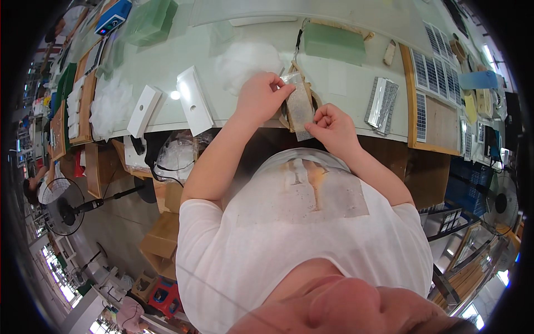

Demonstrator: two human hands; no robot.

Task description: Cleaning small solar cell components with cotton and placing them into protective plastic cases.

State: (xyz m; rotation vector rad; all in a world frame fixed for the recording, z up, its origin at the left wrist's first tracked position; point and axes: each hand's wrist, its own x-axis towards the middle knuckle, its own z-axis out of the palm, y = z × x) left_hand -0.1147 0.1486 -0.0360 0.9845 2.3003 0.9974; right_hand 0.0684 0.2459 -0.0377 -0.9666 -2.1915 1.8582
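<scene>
A narrow grey, speckled strip [301, 108] lies lengthwise between my hands at the table's near edge. My left hand [261, 97] pinches its far end between thumb and fingers. At the strip's near right corner, the thumb and curled fingers of my right hand [335, 129] close on its edge. Under and behind the strip a brownish wooden-looking piece [295, 68] shows in part; most of it is hidden. A dark cord [298, 40] runs from it toward the back.
Two white bars [193, 103] with round holes lie to the left, near a heap of clear plastic film [111, 106]. Silver strips [382, 104] are stacked at right, beside a wood-edged tray [413, 100] of dark gridded panels. A green block [334, 43] stands behind my hands.
</scene>
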